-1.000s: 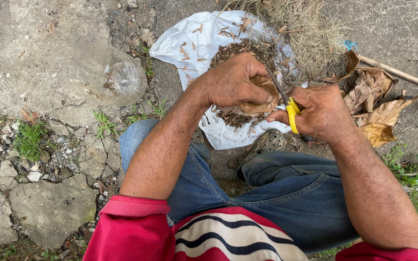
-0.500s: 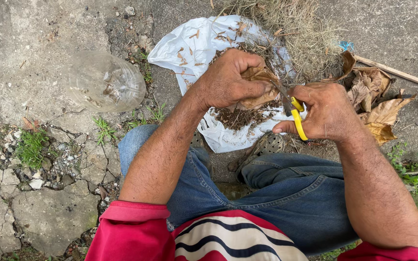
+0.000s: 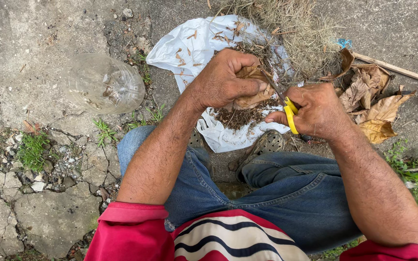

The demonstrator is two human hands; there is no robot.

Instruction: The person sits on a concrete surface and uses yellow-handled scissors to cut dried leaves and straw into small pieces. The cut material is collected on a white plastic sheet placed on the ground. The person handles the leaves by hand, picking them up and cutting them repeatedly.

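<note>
Left hand (image 3: 226, 79): closed in a fist around a bunch of dry brown leaves (image 3: 253, 88), held above the white plastic bag (image 3: 194, 46).
Right hand (image 3: 318, 110): closed on the yellow handles of a pair of scissors (image 3: 286, 107); the thin blades point up and left into the leaves, right beside the left thumb.
Dry brown leaves: crumpled in the left fist, only their edges showing between fingers and palm.
White plastic bag: spread flat on the concrete in front of the knees, sprinkled with small brown leaf bits; a darker heap of cut pieces (image 3: 238, 116) lies under the hands.
Clear plastic bottle (image 3: 103, 84): lies on its side on the concrete, well left of the bag, apart from both hands.
Dry grass clump (image 3: 291, 29): at the bag's far edge, partly over it.
Pile of large dead leaves (image 3: 371, 104): on the ground just right of the right hand, with a thin stick (image 3: 397, 70) running behind it.
Legs: blue jeans (image 3: 286, 193) bent close, a grey perforated shoe (image 3: 264, 145) resting at the bag's near edge.
Ground: cracked concrete with small weeds (image 3: 32, 150) growing in the gaps at left.
What blocks the view: the left fist hides most of the leaves and the scissor tips.
</note>
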